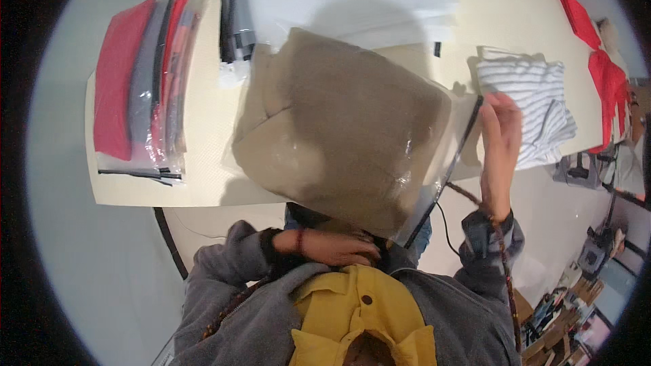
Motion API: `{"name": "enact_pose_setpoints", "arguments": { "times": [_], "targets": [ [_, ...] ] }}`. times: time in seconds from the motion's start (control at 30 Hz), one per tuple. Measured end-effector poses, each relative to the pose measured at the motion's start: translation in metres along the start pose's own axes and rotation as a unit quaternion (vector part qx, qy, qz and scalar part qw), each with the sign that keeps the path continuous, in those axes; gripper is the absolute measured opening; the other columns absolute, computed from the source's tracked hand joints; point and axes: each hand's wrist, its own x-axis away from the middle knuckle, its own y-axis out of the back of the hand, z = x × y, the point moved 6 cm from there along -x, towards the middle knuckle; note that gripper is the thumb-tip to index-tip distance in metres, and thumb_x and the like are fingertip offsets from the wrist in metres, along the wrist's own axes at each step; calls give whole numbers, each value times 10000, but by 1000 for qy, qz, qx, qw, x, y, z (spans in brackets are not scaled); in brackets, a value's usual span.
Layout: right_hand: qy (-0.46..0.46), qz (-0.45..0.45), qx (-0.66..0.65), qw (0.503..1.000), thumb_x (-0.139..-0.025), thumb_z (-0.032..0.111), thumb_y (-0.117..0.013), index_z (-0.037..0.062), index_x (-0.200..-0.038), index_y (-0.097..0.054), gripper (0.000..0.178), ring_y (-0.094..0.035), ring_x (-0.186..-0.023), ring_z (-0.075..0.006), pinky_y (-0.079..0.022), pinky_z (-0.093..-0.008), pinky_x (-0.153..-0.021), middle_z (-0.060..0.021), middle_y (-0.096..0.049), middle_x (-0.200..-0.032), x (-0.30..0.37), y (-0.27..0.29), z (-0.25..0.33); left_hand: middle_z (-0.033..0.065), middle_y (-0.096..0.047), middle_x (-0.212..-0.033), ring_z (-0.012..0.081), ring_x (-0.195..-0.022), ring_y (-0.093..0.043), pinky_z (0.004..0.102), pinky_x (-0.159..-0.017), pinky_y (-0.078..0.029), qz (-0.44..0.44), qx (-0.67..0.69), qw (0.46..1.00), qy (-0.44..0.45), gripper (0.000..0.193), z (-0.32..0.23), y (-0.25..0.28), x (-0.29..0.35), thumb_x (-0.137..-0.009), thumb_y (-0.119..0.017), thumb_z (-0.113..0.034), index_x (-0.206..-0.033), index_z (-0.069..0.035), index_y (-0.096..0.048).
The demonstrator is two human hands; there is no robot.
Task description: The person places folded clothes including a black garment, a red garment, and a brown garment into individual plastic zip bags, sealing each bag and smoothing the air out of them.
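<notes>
A folded brown garment [359, 115] lies inside a clear plastic zip bag [466, 107], tilted over the table's near edge. The bag's black closure strip runs down its right side. At that strip's upper end, my right hand [500, 129] is closed, thumb and fingers pinching the bag's corner. My left hand [336, 247] is close to my body, just below the bag's near edge. Its fingers are bent and slightly blurred, so whether they grip the bag is unclear.
Bagged folded clothes [146, 81], red and grey, stand in a row at the left of the cream table [264, 193]. Clear bags [339, 0] with black strips are stacked at the back. A striped white-grey garment [525, 98] and red cloth [607, 88] lie to the right.
</notes>
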Motion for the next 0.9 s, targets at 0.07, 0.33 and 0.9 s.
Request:
{"name": "enact_pose_setpoints", "arguments": {
  "times": [0.07, 0.33, 0.9],
  "targets": [
    [268, -17, 345, 899, -857, 133, -660, -10, -1282, -446, 497, -416, -1228, -279, -401, -343, -952, -186, -402, -1347, 17, -12, 51, 177, -523, -1271, 329, -1160, -514, 396, -959, -433, -89, -95, 991, 45, 422, -52, 35, 46, -966, -498, -321, -1262, -20, -484],
    [310, 274, 495, 764, -735, 624, -611, 283, -1441, -364, 822, -101, -1405, -450, -154, -725, -1006, -188, -98, -1549, 63, -134, 52, 176, -270, -1506, 336, -1374, -278, 560, -1077, -221, -477, -567, 642, 199, 650, -155, 190, 124, -830, -593, -438, -1399, -164, -442],
    [182, 320, 499, 784, -628, 628, -715, 380, -1399, -405, 867, -103, -1374, -523, -132, -778, -939, -215, -165, -1529, 31, -145, 15, 170, -110, -1551, 470, -1393, -110, 690, -1026, -122, -408, -530, 691, 273, 845, -87, 231, 103, -719, -648, -578, -1455, -333, -312]
  ]
}}
